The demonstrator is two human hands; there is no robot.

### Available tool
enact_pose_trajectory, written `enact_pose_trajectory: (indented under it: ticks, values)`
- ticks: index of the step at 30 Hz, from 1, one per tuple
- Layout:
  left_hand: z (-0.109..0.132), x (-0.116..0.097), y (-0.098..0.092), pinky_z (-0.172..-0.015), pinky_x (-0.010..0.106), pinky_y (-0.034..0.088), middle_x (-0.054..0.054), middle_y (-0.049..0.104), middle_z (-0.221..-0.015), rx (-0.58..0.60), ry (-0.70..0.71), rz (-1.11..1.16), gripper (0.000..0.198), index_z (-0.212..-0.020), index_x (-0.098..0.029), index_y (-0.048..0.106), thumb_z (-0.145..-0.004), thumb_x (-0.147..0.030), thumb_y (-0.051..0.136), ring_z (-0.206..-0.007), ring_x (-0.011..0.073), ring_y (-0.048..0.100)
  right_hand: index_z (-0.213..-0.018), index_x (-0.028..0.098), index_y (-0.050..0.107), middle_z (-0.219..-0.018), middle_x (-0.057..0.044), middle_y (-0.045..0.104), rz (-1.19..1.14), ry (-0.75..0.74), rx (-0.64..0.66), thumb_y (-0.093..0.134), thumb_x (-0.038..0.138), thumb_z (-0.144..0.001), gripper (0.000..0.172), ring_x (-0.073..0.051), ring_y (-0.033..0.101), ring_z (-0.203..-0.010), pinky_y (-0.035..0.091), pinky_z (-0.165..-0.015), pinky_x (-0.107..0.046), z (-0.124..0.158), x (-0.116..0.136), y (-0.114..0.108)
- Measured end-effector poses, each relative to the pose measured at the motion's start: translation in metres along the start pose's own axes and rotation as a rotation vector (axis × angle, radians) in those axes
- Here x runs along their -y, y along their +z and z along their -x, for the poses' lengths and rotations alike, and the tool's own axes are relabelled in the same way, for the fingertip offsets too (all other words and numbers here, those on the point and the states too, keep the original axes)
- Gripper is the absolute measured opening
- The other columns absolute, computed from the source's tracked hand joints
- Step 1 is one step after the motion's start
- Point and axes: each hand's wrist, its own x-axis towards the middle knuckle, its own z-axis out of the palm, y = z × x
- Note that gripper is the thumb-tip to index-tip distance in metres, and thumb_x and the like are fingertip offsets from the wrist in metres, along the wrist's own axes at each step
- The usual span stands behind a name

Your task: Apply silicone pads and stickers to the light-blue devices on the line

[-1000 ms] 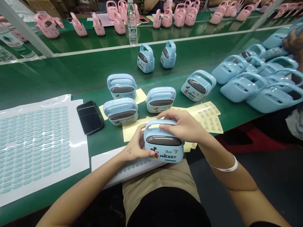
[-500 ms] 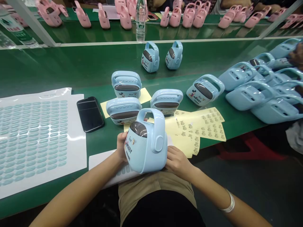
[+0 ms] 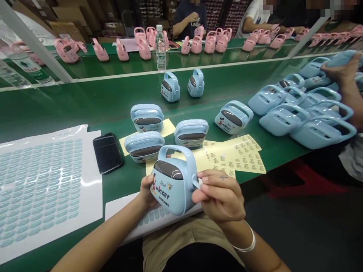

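Note:
A light blue portable speaker [image 3: 173, 190] with a carry handle, dark top window and Mickey print is held above my lap, its printed front turned toward me. My left hand [image 3: 148, 190] grips its left side, fingers partly hidden behind it. At the speaker's right side, my right hand [image 3: 222, 194] pinches a small light blue oval sticker [image 3: 195, 182] against or close to the handle's round pivot. A white sheet with oval stickers [image 3: 154, 216] lies under the speaker at the table edge. Just beyond it stand more blue speakers [image 3: 191, 134] on yellow printed sheets [image 3: 245, 155].
On the left lie a large oval-sticker sheet [image 3: 92, 177] and a black phone [image 3: 108, 153]. Blue speakers [image 3: 283, 119] crowd the right, where another person's hand [image 3: 344, 71] holds one. A water bottle [image 3: 160, 49] and pink speakers [image 3: 144, 49] stand at the back.
My right hand has come up from behind the speaker's lower right to its handle pivot, with the oval sticker now showing. The speaker has turned its front toward me. The view has tilted up.

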Motion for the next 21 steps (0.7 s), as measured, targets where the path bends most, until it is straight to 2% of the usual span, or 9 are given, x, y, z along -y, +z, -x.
enact_pose_trajectory:
  ticks: [4, 7, 12, 16, 21]
  values:
    - [0.0018, 0.0011, -0.0015, -0.085, 0.038, 0.049, 0.003, 0.073, -0.083, -0.016, 0.041, 0.003, 0.038, -0.093, -0.019, 0.069, -0.063, -0.041, 0.068, -0.087, 0.0263, 0.066, -0.079, 0.013, 0.058, -0.079, -0.002, 0.057, 0.030, -0.040, -0.002, 0.069, 0.015, -0.077, 0.011, -0.018, 0.067, -0.087, 0.064, -0.066, -0.032, 0.0011, -0.0012, 0.0107]
    - [0.0015, -0.0003, -0.0022, -0.083, 0.039, 0.050, 0.002, 0.074, -0.084, 0.016, 0.035, -0.008, 0.036, -0.091, -0.019, 0.070, -0.064, -0.042, 0.067, -0.081, 0.0260, 0.067, -0.078, 0.013, 0.058, -0.078, -0.002, 0.056, 0.045, -0.045, -0.028, 0.066, 0.016, -0.080, 0.009, -0.018, 0.067, -0.086, 0.064, -0.064, -0.032, 0.0034, -0.0043, 0.0119]
    - [-0.0007, -0.0018, -0.0023, -0.076, 0.034, 0.052, 0.002, 0.074, -0.084, 0.009, 0.054, -0.014, 0.030, -0.087, -0.019, 0.071, -0.065, -0.039, 0.067, -0.076, 0.0223, 0.067, -0.078, 0.013, 0.057, -0.077, -0.001, 0.057, 0.101, -0.044, -0.039, 0.064, 0.018, -0.081, 0.009, -0.017, 0.066, -0.081, 0.063, -0.058, -0.031, 0.0038, -0.0067, 0.0133]
    - [-0.0004, -0.0017, -0.0017, -0.084, 0.041, 0.050, 0.002, 0.073, -0.081, -0.040, 0.037, -0.041, 0.033, -0.086, -0.019, 0.069, -0.062, -0.041, 0.068, -0.082, 0.0274, 0.067, -0.078, 0.014, 0.058, -0.075, -0.001, 0.057, 0.105, -0.038, -0.039, 0.063, 0.020, -0.082, 0.009, -0.016, 0.066, -0.078, 0.062, -0.057, -0.030, 0.0037, -0.0072, 0.0140]
    - [0.0006, -0.0046, 0.0003, -0.092, 0.052, 0.043, 0.007, 0.073, -0.082, -0.079, 0.004, -0.103, 0.051, -0.101, -0.017, 0.065, -0.058, -0.043, 0.067, -0.091, 0.0357, 0.064, -0.078, 0.015, 0.059, -0.073, -0.001, 0.058, 0.033, 0.035, -0.022, 0.065, 0.020, -0.081, 0.008, -0.016, 0.064, -0.078, 0.060, -0.058, -0.031, 0.0012, -0.0076, 0.0122]
